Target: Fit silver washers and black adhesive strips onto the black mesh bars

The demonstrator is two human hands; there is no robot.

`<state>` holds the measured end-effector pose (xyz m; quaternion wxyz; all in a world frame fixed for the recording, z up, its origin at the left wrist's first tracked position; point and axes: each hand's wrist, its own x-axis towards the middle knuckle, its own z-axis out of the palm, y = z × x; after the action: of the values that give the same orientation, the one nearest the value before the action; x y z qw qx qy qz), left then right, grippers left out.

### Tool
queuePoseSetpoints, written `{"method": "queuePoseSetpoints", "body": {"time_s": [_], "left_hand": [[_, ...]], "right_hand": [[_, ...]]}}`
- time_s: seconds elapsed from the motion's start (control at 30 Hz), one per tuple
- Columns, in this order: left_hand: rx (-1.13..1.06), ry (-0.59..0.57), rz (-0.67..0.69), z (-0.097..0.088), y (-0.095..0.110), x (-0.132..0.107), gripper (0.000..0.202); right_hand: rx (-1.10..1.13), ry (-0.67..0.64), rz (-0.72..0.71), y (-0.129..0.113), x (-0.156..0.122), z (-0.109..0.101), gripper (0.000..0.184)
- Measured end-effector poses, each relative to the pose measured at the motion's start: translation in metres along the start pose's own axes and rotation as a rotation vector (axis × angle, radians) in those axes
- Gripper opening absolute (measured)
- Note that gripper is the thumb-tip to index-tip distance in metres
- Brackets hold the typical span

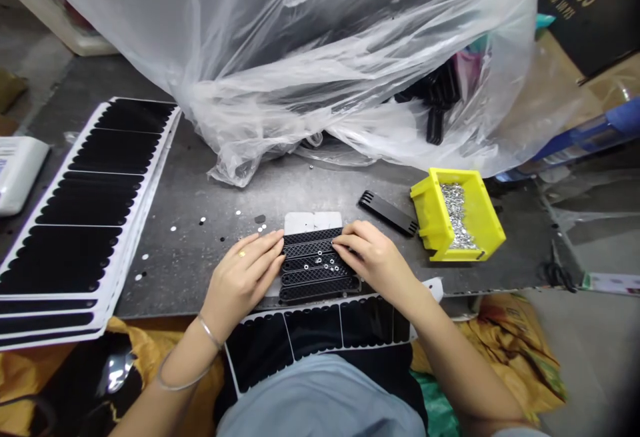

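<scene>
Several black mesh strips (316, 266) lie side by side on a white holder (313, 222) at the front of the grey table (210, 197). Small silver rings rest on the strips between my hands. My left hand (245, 276) has its fingers stretched flat against the left ends of the strips. My right hand (367, 256) is curled at the right ends, its fingertips pressed together on the upper strips. What lies under those fingertips is hidden.
A yellow bin (435, 217) of small silver parts stands to the right, with one loose black strip (389, 212) beside it. A stack of white sheets with black pads (85, 217) lies at left. A large clear plastic bag (310, 57) fills the back. Another pad sheet (320, 334) rests on my lap.
</scene>
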<state>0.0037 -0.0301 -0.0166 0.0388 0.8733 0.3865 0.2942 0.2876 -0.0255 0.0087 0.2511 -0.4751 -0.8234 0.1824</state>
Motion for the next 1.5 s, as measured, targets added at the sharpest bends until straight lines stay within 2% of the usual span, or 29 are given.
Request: {"method": "queuePoseSetpoints", "body": {"time_s": [0.1, 0.17, 0.3, 0.4, 0.47, 0.63, 0.77, 1.0, 1.17, 1.27, 1.37, 1.43, 1.5], "left_hand": [[-0.066, -0.029, -0.007, -0.004, 0.007, 0.006, 0.031], [-0.13, -0.087, 0.056, -0.006, 0.014, 0.011, 0.025], [-0.14, -0.162, 0.171, -0.006, 0.022, 0.02, 0.02], [-0.101, -0.176, 0.21, -0.006, 0.021, 0.024, 0.017], [-0.083, -0.144, 0.187, -0.009, 0.017, 0.024, 0.013], [0.017, -0.055, 0.016, -0.014, 0.007, 0.016, 0.01], [0.076, -0.011, 0.006, -0.009, 0.008, 0.007, 0.013], [0.086, 0.024, 0.131, -0.004, 0.006, -0.004, 0.025], [0.093, 0.009, 0.181, -0.009, -0.001, 0.001, 0.017], [0.07, -0.019, 0.166, -0.012, -0.003, 0.004, 0.019], [-0.06, -0.077, 0.05, -0.009, -0.002, 0.008, 0.033], [-0.177, -0.182, -0.067, -0.004, 0.002, 0.011, 0.073], [-0.249, -0.294, -0.128, 0.002, 0.007, 0.013, 0.12]], "right_hand": [[-0.122, 0.056, -0.04, 0.005, 0.001, 0.001, 0.02], [-0.245, 0.079, -0.086, 0.009, 0.003, -0.002, 0.02], [-0.52, 0.023, -0.269, 0.011, 0.006, -0.013, 0.021], [-0.627, 0.004, -0.425, 0.01, 0.007, -0.019, 0.019], [-0.643, -0.005, -0.491, 0.013, 0.007, -0.022, 0.019], [-0.544, -0.018, -0.584, 0.029, 0.012, -0.026, 0.017], [-0.52, -0.026, -0.573, 0.035, 0.014, -0.024, 0.014], [-0.597, -0.016, -0.671, 0.032, 0.012, -0.024, 0.018], [-0.536, -0.061, -0.443, 0.018, 0.009, -0.021, 0.022], [-0.563, -0.069, -0.482, 0.018, 0.007, -0.022, 0.022], [-0.591, -0.071, -0.615, 0.025, 0.009, -0.026, 0.02], [-0.582, -0.085, -0.651, 0.026, 0.012, -0.027, 0.021], [-0.574, -0.094, -0.608, 0.022, 0.012, -0.024, 0.022]]}}
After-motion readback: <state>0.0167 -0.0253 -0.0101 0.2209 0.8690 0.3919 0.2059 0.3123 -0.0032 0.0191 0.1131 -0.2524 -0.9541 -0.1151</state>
